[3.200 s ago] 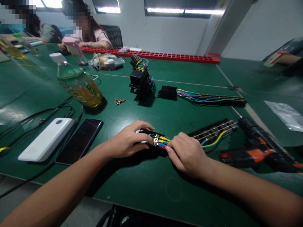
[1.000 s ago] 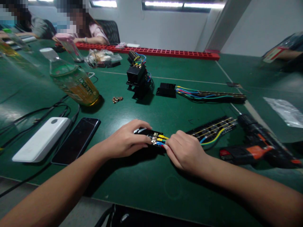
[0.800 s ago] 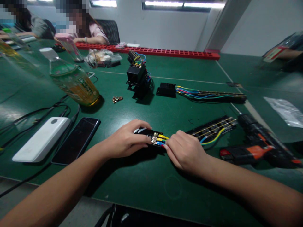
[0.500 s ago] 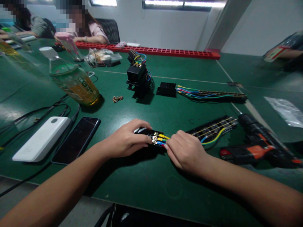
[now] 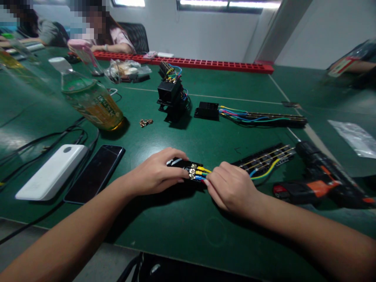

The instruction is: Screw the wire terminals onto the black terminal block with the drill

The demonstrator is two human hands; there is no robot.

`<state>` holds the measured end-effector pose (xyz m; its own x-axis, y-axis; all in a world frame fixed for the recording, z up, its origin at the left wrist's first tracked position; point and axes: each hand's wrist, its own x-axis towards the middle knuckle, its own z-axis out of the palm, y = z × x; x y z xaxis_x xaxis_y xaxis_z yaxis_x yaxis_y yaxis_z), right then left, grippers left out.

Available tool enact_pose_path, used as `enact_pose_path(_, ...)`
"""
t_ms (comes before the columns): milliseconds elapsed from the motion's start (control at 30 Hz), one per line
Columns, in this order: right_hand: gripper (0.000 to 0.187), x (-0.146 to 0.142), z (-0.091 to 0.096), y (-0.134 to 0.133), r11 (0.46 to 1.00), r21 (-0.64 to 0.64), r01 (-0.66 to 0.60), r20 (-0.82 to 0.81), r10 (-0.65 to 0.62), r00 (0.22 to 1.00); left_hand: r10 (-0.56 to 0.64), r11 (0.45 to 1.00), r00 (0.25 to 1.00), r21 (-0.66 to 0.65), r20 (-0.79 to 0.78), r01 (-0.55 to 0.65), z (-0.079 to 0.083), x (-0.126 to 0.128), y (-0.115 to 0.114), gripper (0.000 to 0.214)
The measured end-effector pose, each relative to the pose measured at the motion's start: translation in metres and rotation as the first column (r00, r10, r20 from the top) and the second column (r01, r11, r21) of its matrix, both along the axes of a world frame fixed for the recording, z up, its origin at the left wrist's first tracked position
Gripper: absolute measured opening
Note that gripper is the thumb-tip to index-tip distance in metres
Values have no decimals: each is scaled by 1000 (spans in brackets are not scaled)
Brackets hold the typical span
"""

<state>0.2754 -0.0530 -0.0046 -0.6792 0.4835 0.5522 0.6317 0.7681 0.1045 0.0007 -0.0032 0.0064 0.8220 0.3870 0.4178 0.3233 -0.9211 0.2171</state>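
My left hand grips a black plastic terminal block, fingers on its far side and thumb on the near side. Screws hold yellow and blue crimp lugs along the block's right end. My right hand is closed around the wires just right of those lugs; most of the bundle is hidden under the fingers. Beyond that hand the wires run onto a long black rail with brass-coloured strips, which lies on the green table.
A cordless drill lies at the right. Behind my hands are a second wired rail, a stack of black housings and small screws. A phone, power bank and drink bottle stand left. Two people sit opposite.
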Motion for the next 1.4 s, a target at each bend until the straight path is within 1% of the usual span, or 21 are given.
enact_pose_path(233, 23, 1, 2, -2, 1000, 16, -11, 20, 11, 1000, -4, 1000, 1000, 10, -28, 4, -4, -2, 1, 16)
enact_pose_path(533, 25, 0, 3, -2, 1000, 13, -9, -14, 9, 1000, -14, 1000, 999, 17, -30, 14, -3, -3, 3, 17)
enact_pose_path(767, 24, 1, 2, -2, 1000, -14, -3, -29, 3, 1000, -28, 997, 1000, 68, -6, 28, -4, -3, 3, 16)
enact_pose_path(1100, 22, 1, 4, -4, 1000, 2, 11, -36, -11, 999, -44, 999, 999, -28, 2, 44, -1, -1, 2, 18)
enact_pose_path(1400, 18, -3, 11, -16, 996, 83, -11, -7, 12, 1000, -46, 999, 999, -15, -10, 46, -1, -1, 2, 17)
